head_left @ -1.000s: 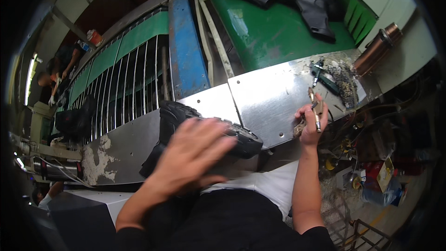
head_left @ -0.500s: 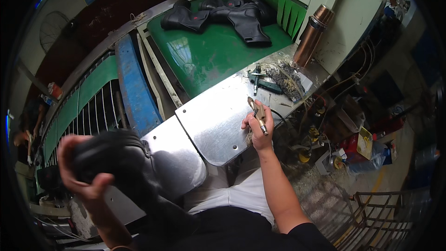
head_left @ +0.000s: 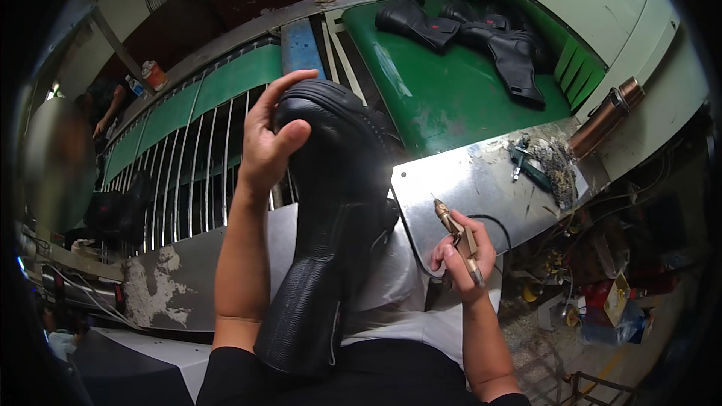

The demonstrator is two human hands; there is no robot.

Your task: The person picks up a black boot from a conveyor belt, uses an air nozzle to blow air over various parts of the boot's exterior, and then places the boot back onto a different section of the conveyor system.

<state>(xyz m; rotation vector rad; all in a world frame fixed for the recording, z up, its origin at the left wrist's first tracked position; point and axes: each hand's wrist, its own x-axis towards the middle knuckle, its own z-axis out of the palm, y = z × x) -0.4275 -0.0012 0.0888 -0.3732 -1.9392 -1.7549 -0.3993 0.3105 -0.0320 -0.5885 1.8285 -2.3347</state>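
Observation:
A tall black leather boot point(head_left: 323, 210) stands lengthwise in front of me, toe pointing away and shaft reaching down to my shirt. My left hand point(head_left: 263, 146) grips it round the toe, thumb on one side. To the right, my right hand point(head_left: 468, 263) is closed round a brass-coloured, lever-type hand tool point(head_left: 456, 231) with a pointed nozzle. A black hose point(head_left: 496, 222) curves beside this tool. The nozzle points away over the metal tabletop point(head_left: 429, 173), apart from the boot.
Several black boots point(head_left: 508, 53) lie on a green conveyor belt point(head_left: 421, 105). A copper-coloured flask point(head_left: 609, 116), a dark green tool point(head_left: 530, 165) and a heap of dark scraps point(head_left: 556, 173) sit at the right. Metal bars point(head_left: 188, 173) run at the left, near another person point(head_left: 105, 98).
My left hand has brought the boot toward the middle, and it is turned with its toe away from me. The view has swung left. My right hand still holds the brass-coloured tool.

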